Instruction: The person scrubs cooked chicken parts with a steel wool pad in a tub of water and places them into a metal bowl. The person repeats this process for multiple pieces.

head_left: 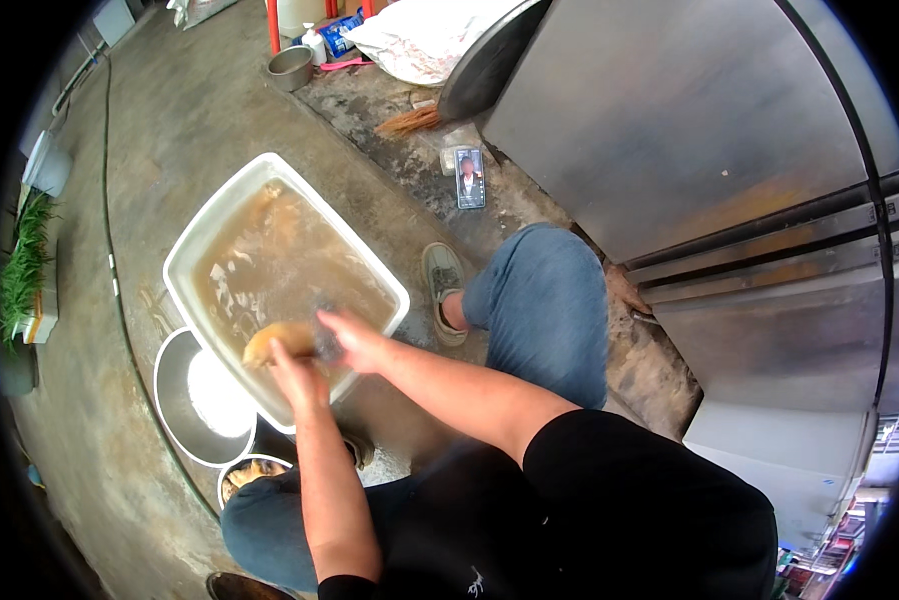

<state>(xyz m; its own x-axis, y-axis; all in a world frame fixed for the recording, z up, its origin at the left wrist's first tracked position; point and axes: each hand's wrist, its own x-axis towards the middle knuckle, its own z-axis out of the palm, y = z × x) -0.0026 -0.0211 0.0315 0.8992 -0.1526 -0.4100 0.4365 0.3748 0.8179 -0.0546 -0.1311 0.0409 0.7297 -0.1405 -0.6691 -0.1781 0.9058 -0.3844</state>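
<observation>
Over the near end of a deep white rectangular plastic tub (172,268), a rounded yellowish-tan piece of food (279,336), too blurred to identify, clasped in the left hand (297,376) around its near side. In the right hand (354,343), grip closed around a dark grey, fuzzy-looking scouring pad (323,343), seemingly touching the piece. By the look of it, a scrub of this one piece under way and not yet finished; progress on its surface impossible to tell through the blur. In the tub, cloudy brown water (299,250) with a pale tan lump (272,191) near the far corner, probably left to do. Beside the tub, a round silver metal basin (177,380); just beyond, in a small white-rimmed round bowl (222,487), tan-and-dark pieces (254,472), perhaps done, perhaps waiting, with no way to tell which.
</observation>
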